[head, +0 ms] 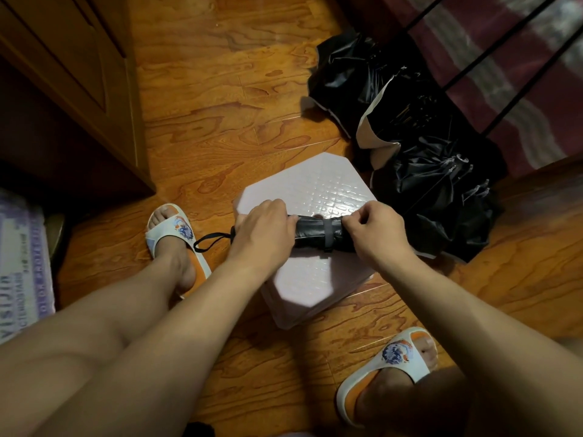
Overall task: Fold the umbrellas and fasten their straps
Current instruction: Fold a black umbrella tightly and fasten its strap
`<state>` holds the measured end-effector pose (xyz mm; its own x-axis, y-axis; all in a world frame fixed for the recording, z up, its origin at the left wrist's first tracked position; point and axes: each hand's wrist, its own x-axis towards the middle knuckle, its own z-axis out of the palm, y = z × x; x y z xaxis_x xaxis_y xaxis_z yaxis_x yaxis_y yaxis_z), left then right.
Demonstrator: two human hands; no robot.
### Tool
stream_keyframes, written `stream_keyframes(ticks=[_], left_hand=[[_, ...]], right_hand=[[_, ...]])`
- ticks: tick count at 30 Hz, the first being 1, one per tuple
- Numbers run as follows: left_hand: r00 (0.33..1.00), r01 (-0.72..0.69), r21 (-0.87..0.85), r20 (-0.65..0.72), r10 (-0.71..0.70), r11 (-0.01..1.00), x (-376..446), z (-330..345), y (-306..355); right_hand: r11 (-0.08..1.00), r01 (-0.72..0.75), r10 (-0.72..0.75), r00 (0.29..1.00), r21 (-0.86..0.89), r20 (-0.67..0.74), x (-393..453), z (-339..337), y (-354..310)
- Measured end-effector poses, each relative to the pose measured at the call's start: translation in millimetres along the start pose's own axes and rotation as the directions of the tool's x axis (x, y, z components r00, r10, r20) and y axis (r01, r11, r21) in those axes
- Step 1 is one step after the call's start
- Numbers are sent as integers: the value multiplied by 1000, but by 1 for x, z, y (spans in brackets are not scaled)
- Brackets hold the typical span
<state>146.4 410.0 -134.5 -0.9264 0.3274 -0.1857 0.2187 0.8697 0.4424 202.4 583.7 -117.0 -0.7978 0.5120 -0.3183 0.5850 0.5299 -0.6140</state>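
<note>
- Nearest the camera, two bare legs are framing the scene, feet sitting in white-and-orange slippers: left slipper beside the stool, right slipper lower right, both resting flat on the wooden floor.
- Between the feet, a pale pink stool with a dimpled top is serving as the work surface.
- Folded black umbrella is lying across the stool top, roughly horizontal, canopy rolled tight.
- Left hand is wrapping its curled fingers round the umbrella's handle end; handle itself is hidden under the hand.
- Black wrist loop is sticking out left of that hand, hanging past the stool edge toward the left slipper.
- Grey strap is running round the rolled canopy, between the two hands.
- Right hand is gripping the canopy end just right of the strap, fingers curled, thumb and forefinger pinching fabric at the top edge.
- Can't tell whether the strap is fully fastened.
- Just beyond the stool, right side, a collapsed but unrolled black umbrella is lying loose on the floor, ribs showing.
- Farther back, another loose black umbrella with a pale edge is sitting in a heap, touching the nearer one.
- Far left, a dark wooden cabinet is standing on the floor.
</note>
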Motion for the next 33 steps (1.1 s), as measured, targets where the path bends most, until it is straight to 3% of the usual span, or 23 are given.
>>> stream_keyframes(ticks=[4, 7, 9, 12, 15, 17, 21, 25, 29, 33], left_hand=[[996, -72, -218, 36, 82, 973, 6, -7, -11], [977, -163, -311, 79, 196, 936, 3, -13, -23], [967, -200, -262, 101, 232, 944, -1, -13, -26], [953, -273, -68, 117, 280, 959, -5, -9, -29], [955, -291, -25, 59, 292, 957, -6, -7, -34], [954, -291, -25, 66, 292, 956, -7, -7, -34], [945, -307, -1, 119, 305, 952, -10, -9, -33], [921, -370, 73, 161, 356, 926, -12, -10, -36], [923, -369, -59, 92, 373, 927, -11, -14, -36], [911, -390, 30, 157, 381, 920, -12, -14, -35]], right_hand=[[985, 170, -169, 984, -17, 58, -1, -6, 5], [977, 202, -190, 970, -67, 154, 0, -10, 6], [979, 202, -192, 963, -31, 187, 1, -14, 3], [943, 331, -319, 928, -35, 192, -2, -20, 10], [829, 521, -467, 844, -201, 264, -13, -24, 27], [807, 529, -470, 845, -261, 256, -17, -23, 37], [860, 475, -447, 878, -186, 173, -13, -24, 32], [860, 469, -428, 878, -200, 215, -12, -21, 24], [845, 458, -429, 889, -275, 162, -10, -24, 23], [821, 485, -434, 873, -302, 223, -10, -26, 20]])
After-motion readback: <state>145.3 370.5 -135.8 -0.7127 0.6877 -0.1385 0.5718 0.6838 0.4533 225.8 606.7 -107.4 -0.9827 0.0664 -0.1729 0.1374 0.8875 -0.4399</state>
